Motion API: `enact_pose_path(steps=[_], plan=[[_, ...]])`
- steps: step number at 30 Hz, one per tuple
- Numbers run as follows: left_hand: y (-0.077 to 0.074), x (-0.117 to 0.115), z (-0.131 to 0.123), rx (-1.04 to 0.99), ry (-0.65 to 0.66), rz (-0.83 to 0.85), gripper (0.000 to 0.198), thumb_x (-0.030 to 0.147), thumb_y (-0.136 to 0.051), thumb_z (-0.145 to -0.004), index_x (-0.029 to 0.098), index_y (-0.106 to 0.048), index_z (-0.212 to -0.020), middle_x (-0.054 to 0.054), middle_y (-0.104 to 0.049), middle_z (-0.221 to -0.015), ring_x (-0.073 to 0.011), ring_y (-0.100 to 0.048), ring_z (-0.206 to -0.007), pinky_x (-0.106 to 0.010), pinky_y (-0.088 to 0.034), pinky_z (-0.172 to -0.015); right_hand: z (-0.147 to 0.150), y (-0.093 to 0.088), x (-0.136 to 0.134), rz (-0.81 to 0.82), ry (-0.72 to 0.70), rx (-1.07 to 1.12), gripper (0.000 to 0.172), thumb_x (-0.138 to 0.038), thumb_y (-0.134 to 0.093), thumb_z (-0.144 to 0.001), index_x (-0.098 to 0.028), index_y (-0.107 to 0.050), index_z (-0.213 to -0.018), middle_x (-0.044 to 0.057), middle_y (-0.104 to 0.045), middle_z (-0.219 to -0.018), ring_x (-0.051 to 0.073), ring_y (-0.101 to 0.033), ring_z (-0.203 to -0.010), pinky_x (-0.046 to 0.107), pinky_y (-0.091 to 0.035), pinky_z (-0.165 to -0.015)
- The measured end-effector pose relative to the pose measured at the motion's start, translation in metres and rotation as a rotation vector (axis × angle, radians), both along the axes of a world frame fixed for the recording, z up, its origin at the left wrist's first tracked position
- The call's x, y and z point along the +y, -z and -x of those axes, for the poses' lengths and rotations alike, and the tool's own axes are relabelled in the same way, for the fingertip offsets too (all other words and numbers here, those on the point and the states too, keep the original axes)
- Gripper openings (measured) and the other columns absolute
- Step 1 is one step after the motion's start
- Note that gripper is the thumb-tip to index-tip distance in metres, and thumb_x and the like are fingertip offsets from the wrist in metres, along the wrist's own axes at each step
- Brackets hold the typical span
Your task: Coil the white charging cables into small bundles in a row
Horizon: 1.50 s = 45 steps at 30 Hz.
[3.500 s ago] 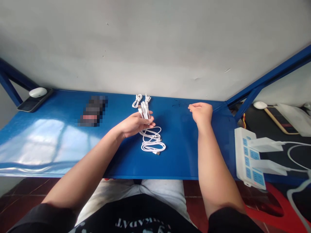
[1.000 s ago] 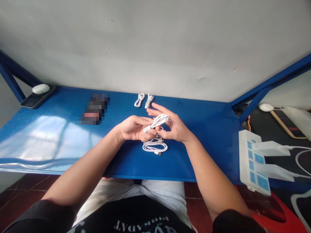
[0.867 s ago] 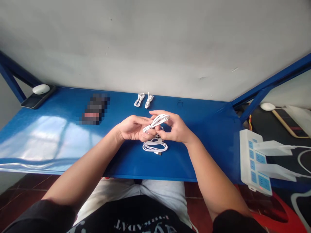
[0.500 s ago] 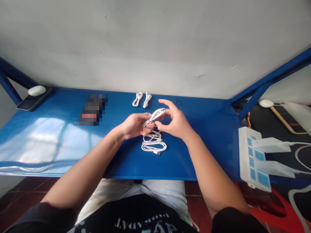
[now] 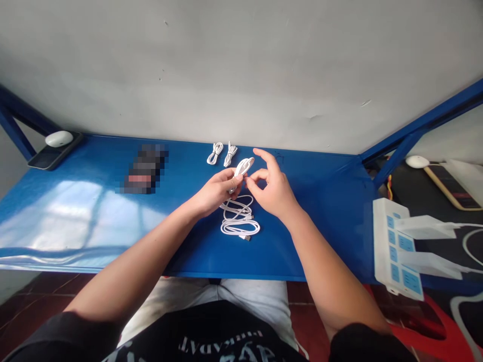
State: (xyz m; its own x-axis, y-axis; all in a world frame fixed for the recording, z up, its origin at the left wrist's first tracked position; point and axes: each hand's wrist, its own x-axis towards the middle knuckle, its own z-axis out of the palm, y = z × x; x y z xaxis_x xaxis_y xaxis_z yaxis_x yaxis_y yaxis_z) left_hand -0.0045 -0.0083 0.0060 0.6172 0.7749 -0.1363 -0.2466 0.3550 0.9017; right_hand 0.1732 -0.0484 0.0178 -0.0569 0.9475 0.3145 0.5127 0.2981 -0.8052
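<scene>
Over the middle of the blue table [image 5: 317, 236], the left hand [image 5: 215, 193] has its fingers [image 5: 231, 180] curled around a small white cable coil [image 5: 243, 167], gripping it just above the tabletop. The right hand [image 5: 273, 190] sits at the coil's 3 o'clock, half open with its fingers [image 5: 264, 157] spread. It holds nothing, and its thumb and forefinger curve just beside the coil; whether a fingertip touches it is hard to tell.

At the coil's 6 o'clock, a looser white cable [image 5: 239, 223] lies in flat loops on the table, just below the hands. Two small bundled white cables [image 5: 215, 153] [image 5: 230, 155] lie side by side at 11 o'clock, close to the back edge, where the table meets a grey wall [image 5: 241, 65]. The coil is far nearer this edge than the front edge.

Farther off at 9 o'clock is a pixelated object [image 5: 141, 168], too blurred to identify. Beyond it, in the far corner, a white oval object [image 5: 59, 139] rests on a dark phone [image 5: 45, 160]. Well apart from the hands at 4 o'clock, a white-and-blue power strip [image 5: 392, 246] holds two white plug adapters [image 5: 424, 227] [image 5: 430, 265] in its sockets.
</scene>
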Motion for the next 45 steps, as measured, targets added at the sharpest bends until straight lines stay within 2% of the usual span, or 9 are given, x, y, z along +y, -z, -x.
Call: enact_pose_path(steps=[6, 13, 16, 19, 22, 27, 32, 38, 45], plan=[[0.001, 0.001, 0.002, 0.098, -0.024, -0.23, 0.03, 0.035, -0.077, -0.085, 0.014, -0.072, -0.105, -0.008, -0.071, -0.1, -0.0176, -0.064, -0.094, -0.032, -0.047, -0.091, -0.001, 0.002, 0.004, 0.28, 0.001, 0.41, 0.075, -0.022, -0.068, -0.08, -0.024, -0.039, -0.148, -0.003, -0.068, -0.066, 0.022, -0.07, -0.068, 0.04, -0.058, -0.073], [-0.006, 0.001, 0.004, 0.048, 0.001, -0.263, 0.031, 0.028, -0.085, -0.077, 0.013, -0.077, -0.103, -0.009, -0.075, -0.097, -0.0194, -0.068, -0.092, -0.037, -0.049, -0.094, -0.01, 0.002, 0.01, 0.679, -0.136, 0.815, 0.056, -0.02, -0.068, -0.076, -0.018, -0.057, -0.131, -0.002, -0.065, -0.068, 0.015, -0.061, -0.059, 0.033, -0.054, -0.063], [-0.003, 0.004, 0.006, 0.008, -0.035, -0.163, 0.033, 0.029, -0.086, -0.076, 0.013, -0.078, -0.103, -0.009, -0.075, -0.094, -0.019, -0.068, -0.09, -0.036, -0.049, -0.092, -0.009, 0.001, 0.009, 0.564, -0.14, 0.695, 0.043, -0.028, -0.072, -0.081, -0.019, -0.063, -0.122, -0.001, -0.067, -0.07, 0.015, -0.063, -0.063, 0.033, -0.055, -0.066], [0.0, 0.008, 0.008, -0.029, -0.08, 0.021, 0.031, 0.029, -0.087, -0.074, 0.013, -0.079, -0.1, -0.008, -0.075, -0.09, -0.0165, -0.068, -0.084, -0.032, -0.05, -0.086, -0.008, 0.001, 0.006, 0.195, -0.062, 0.362, 0.026, -0.037, -0.07, -0.088, -0.022, -0.071, -0.109, 0.003, -0.072, -0.079, 0.019, -0.068, -0.075, 0.038, -0.058, -0.077], [0.001, 0.011, 0.008, -0.054, -0.08, 0.162, 0.026, 0.027, -0.087, -0.073, 0.01, -0.079, -0.09, -0.006, -0.071, -0.081, -0.0116, -0.063, -0.073, -0.028, -0.05, -0.079, -0.007, 0.001, 0.004, -0.101, -0.078, 0.068, 0.02, -0.033, -0.065, -0.092, -0.025, -0.075, -0.108, 0.007, -0.075, -0.104, 0.022, -0.069, -0.091, 0.042, -0.058, -0.085], [0.001, 0.01, 0.007, -0.054, -0.064, 0.19, 0.024, 0.029, -0.087, -0.074, 0.01, -0.078, -0.085, -0.005, -0.068, -0.078, -0.0108, -0.061, -0.072, -0.026, -0.049, -0.076, -0.005, 0.003, 0.004, -0.23, -0.068, -0.031, 0.013, -0.03, -0.068, -0.091, -0.027, -0.078, -0.099, 0.005, -0.078, -0.102, 0.025, -0.071, -0.094, 0.044, -0.059, -0.087], [0.002, 0.006, 0.005, 0.066, -0.07, 0.002, 0.027, 0.031, -0.086, -0.074, 0.013, -0.08, -0.094, -0.007, -0.072, -0.086, -0.0136, -0.063, -0.077, -0.029, -0.048, -0.077, -0.005, 0.003, 0.003, -0.165, -0.002, 0.028, 0.011, -0.034, -0.073, -0.088, -0.027, -0.081, -0.093, 0.005, -0.079, -0.091, 0.023, -0.073, -0.083, 0.041, -0.06, -0.079], [-0.005, 0.002, 0.003, 0.102, -0.097, -0.313, 0.029, 0.03, -0.084, -0.077, 0.016, -0.081, -0.103, -0.009, -0.077, -0.099, -0.0213, -0.068, -0.095, -0.037, -0.05, -0.094, -0.002, 0.001, 0.004, 0.115, 0.088, 0.395, 0.021, -0.04, -0.082, -0.076, -0.02, -0.079, -0.083, 0.006, -0.078, -0.079, 0.021, -0.071, -0.068, 0.038, -0.062, -0.066], [-0.01, 0.0, 0.005, 0.043, -0.058, -0.301, 0.031, 0.028, -0.085, -0.076, 0.016, -0.081, -0.104, -0.01, -0.077, -0.1, -0.0218, -0.07, -0.094, -0.038, -0.052, -0.095, -0.004, 0.004, 0.012, 0.468, 0.064, 0.812, 0.024, -0.031, -0.086, -0.065, -0.021, -0.071, -0.08, 0.002, -0.073, -0.074, 0.014, -0.065, -0.062, 0.027, -0.057, -0.056]])
